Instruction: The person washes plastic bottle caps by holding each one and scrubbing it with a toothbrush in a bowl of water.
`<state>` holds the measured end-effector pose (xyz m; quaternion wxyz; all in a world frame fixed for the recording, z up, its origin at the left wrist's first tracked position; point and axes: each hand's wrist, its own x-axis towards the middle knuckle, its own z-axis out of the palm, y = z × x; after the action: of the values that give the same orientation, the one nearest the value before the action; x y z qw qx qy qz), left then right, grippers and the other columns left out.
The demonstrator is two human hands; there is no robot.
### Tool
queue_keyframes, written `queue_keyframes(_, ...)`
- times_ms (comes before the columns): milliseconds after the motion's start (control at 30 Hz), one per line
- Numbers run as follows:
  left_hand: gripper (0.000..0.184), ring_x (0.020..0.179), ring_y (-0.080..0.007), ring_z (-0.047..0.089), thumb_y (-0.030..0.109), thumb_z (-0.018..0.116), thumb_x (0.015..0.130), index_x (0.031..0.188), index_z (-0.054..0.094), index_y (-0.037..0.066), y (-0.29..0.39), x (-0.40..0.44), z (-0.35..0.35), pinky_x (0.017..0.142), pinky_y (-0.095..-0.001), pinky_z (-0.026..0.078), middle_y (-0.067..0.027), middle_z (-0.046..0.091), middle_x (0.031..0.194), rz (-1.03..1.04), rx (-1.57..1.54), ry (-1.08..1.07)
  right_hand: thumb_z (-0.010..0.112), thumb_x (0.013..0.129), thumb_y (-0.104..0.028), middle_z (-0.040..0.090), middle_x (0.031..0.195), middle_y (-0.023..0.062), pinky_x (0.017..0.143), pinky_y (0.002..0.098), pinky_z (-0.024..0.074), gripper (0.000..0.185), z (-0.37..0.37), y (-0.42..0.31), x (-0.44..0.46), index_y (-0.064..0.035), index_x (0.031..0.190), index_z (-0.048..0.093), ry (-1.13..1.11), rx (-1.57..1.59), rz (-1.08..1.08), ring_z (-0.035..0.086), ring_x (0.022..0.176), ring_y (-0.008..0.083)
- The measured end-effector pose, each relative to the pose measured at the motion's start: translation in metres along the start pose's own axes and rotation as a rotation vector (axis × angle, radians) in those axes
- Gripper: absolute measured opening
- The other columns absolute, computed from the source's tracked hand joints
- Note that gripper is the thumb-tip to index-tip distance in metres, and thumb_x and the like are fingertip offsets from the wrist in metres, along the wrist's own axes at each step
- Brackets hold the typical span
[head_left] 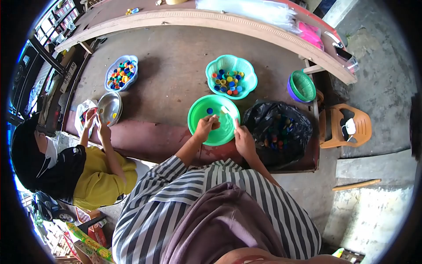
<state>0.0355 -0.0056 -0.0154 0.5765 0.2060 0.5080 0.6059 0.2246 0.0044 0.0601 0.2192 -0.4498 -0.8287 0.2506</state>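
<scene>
My left hand is over the left side of a round green basin, its fingers curled closed; what they hold, if anything, is hidden. My right hand is closed at the basin's right rim, around something slim and pale that is blurred. Inside the basin lie a blue bottle cap and, near the far side, a small whitish piece. Right of my right hand is a black plastic bag with many coloured caps in it. Behind the basin stands a mint-green scalloped bowl of mixed caps.
A co-worker at left handles a red item by a metal bowl and a white bag. A light-blue basket holds caps. Nested green and purple baskets sit at right. A wooden rail crosses the far side; an orange chair stands right.
</scene>
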Motion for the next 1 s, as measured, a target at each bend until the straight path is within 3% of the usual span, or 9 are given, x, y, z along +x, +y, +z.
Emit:
queue_keyframes(133, 0.031, 0.088, -0.0196, 0.062, 0.02, 0.046, 0.096, 0.114, 0.05, -0.004, -0.004, 0.003, -0.01, 0.076, -0.0264, 0.053, -0.015, 0.061, 0.098, -0.158, -0.266, -0.106, 0.048, 0.089, -0.01, 0.053, 0.091, 0.02, 0.068, 0.0437, 0.0468, 0.045, 0.025, 0.006, -0.007, -0.0123, 0.134, 0.043, -0.018, -0.012, -0.069, 0.057, 0.082, 0.0378)
queue_keyframes(233, 0.027, 0.09, -0.0214, 0.062, 0.018, 0.043, 0.097, 0.108, 0.051, -0.005, 0.001, -0.001, -0.01, 0.078, -0.0278, 0.054, -0.0154, 0.06, 0.098, -0.158, -0.243, -0.054, 0.047, 0.089, -0.009, 0.054, 0.091, 0.0204, 0.072, 0.0431, 0.0453, 0.042, 0.01, -0.007, -0.005, -0.0077, 0.131, 0.045, -0.065, -0.039, 0.079, 0.056, 0.085, 0.0381)
queue_keyframes(333, 0.027, 0.093, -0.0234, 0.062, 0.017, 0.042, 0.098, 0.107, 0.051, -0.006, 0.002, -0.001, -0.011, 0.081, -0.0295, 0.054, -0.016, 0.059, 0.1, -0.089, -0.277, -0.057, 0.047, 0.089, -0.009, 0.054, 0.09, 0.02, 0.071, 0.0426, 0.0453, 0.043, 0.011, -0.013, -0.014, -0.0083, 0.132, 0.045, -0.179, -0.001, -0.029, 0.056, 0.084, 0.0376)
queue_keyframes(433, 0.027, 0.096, -0.0257, 0.062, 0.018, 0.042, 0.098, 0.107, 0.05, -0.007, -0.004, 0.007, -0.014, 0.084, -0.0321, 0.054, -0.0157, 0.058, 0.102, -0.122, -0.267, -0.036, 0.046, 0.089, -0.008, 0.054, 0.089, 0.0198, 0.07, 0.0426, 0.0452, 0.044, 0.019, -0.001, -0.01, -0.0085, 0.133, 0.044, -0.103, -0.064, 0.112, 0.056, 0.084, 0.0372)
queue_keyframes(567, 0.025, 0.096, -0.0267, 0.061, 0.016, 0.042, 0.097, 0.106, 0.049, -0.006, -0.001, 0.005, -0.013, 0.087, -0.0328, 0.053, -0.0151, 0.057, 0.103, -0.179, -0.34, 0.022, 0.046, 0.089, -0.008, 0.055, 0.089, 0.0203, 0.069, 0.0427, 0.0449, 0.045, 0.018, -0.006, -0.011, -0.0081, 0.134, 0.043, -0.052, 0.075, -0.043, 0.056, 0.082, 0.0368)
queue_keyframes(633, 0.023, 0.097, -0.026, 0.06, 0.015, 0.044, 0.097, 0.105, 0.049, -0.005, 0.0, 0.005, -0.014, 0.09, -0.0321, 0.052, -0.0137, 0.057, 0.102, -0.158, -0.328, -0.058, 0.046, 0.089, -0.008, 0.056, 0.09, 0.0199, 0.071, 0.0417, 0.0451, 0.044, 0.02, -0.003, -0.01, -0.0075, 0.133, 0.043, -0.197, -0.031, 0.03, 0.057, 0.083, 0.036)
queue_keyframes(733, 0.02, 0.1, -0.0227, 0.059, 0.012, 0.051, 0.093, 0.106, 0.05, -0.003, 0.0, 0.004, -0.011, 0.092, -0.031, 0.048, -0.0138, 0.058, 0.108, -0.12, -0.276, -0.087, 0.046, 0.089, -0.009, 0.057, 0.091, 0.019, 0.071, 0.0413, 0.0454, 0.043, 0.018, 0.013, 0.005, -0.0081, 0.132, 0.045, -0.115, -0.115, 0.16, 0.057, 0.084, 0.0354)
queue_keyframes(833, 0.019, 0.1, -0.0205, 0.058, 0.008, 0.056, 0.09, 0.106, 0.052, -0.002, -0.007, 0.009, -0.019, 0.093, -0.0297, 0.046, -0.0121, 0.058, 0.109, -0.069, -0.212, -0.125, 0.046, 0.089, -0.012, 0.056, 0.086, 0.0182, 0.067, 0.0424, 0.0474, 0.043, 0.012, 0.002, 0.002, -0.0097, 0.132, 0.045, -0.007, 0.06, -0.117, 0.058, 0.081, 0.035)
queue_keyframes(1000, 0.022, 0.093, -0.0145, 0.059, 0.002, 0.062, 0.085, 0.105, 0.053, -0.003, 0.007, 0.004, -0.011, 0.089, -0.0257, 0.045, -0.0083, 0.061, 0.1, -0.058, -0.097, -0.148, 0.046, 0.09, -0.014, 0.057, 0.088, 0.0178, 0.066, 0.0434, 0.0478, 0.043, 0.015, 0.017, 0.001, -0.0117, 0.133, 0.045, -0.068, -0.074, 0.041, 0.059, 0.078, 0.0353)
